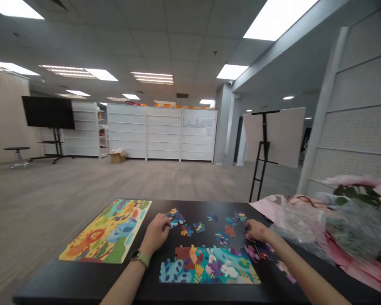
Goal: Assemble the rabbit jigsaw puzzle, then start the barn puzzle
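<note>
A partly joined jigsaw puzzle (214, 267) with white rabbits and teal plants lies at the table's front. My left hand (157, 233), a watch on its wrist, rests left of a cluster of puzzle pieces (175, 217). Its fingers are curled, and whatever they may hold is hidden. On the right, my right hand (257, 231) has its fingertips closed on a dark puzzle piece (247, 233), mostly covered by the fingers. Between the hands lie several loose pieces, among them a brown piece (230, 231) and a blue-yellow piece (199, 227). Purple pieces (252, 252) lie below my right hand.
A colourful animal picture board (109, 231) lies on the left of the black table (82, 279). Flowers (363, 190) and crumpled clear wrapping (305, 220) crowd the right side. Beyond stand an easel (263, 156), white shelving (163, 133) and a screen on a stand (48, 112).
</note>
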{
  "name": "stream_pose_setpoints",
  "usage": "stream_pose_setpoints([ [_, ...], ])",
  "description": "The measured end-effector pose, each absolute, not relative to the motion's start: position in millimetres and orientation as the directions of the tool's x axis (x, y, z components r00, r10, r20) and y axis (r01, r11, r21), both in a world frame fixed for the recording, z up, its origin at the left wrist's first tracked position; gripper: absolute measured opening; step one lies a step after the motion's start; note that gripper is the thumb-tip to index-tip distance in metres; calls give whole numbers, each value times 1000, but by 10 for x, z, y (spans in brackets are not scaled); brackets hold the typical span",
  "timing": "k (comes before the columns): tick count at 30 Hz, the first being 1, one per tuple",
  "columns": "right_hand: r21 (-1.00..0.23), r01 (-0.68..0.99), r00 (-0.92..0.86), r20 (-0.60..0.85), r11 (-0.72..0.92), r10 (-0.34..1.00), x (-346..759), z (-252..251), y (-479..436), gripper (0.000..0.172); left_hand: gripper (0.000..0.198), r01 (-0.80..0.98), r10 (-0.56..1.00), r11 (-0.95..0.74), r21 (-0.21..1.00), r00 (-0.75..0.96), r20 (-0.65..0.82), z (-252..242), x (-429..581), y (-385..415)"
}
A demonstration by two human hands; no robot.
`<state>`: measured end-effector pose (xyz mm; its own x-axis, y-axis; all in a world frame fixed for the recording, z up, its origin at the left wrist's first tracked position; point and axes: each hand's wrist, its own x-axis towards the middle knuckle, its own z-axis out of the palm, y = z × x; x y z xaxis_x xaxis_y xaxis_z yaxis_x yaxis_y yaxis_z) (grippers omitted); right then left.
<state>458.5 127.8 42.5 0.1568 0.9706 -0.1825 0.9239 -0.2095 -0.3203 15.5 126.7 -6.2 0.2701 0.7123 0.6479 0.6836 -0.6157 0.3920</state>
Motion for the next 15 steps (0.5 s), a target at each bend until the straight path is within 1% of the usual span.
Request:
stream_pose_setpoints([
  [3,-266,920,206,-298,-289,932,4561,352,1437,35,15,691,720,-598,406,241,650,-78,179,1286],
  [5,-248,912,233,-340,-326,911,4532,310,1500,35,15,691,727,-590,417,230,647,-90,176,1282],
  [10,-244,896,268,-372,-372,889,4509,293,1541,36,13,672,737,-595,441,238,632,-62,173,1269],
  [15,-237,877,310,-384,-417,870,4524,398,1503,36,24,602,727,-646,471,296,619,113,250,1094],
])
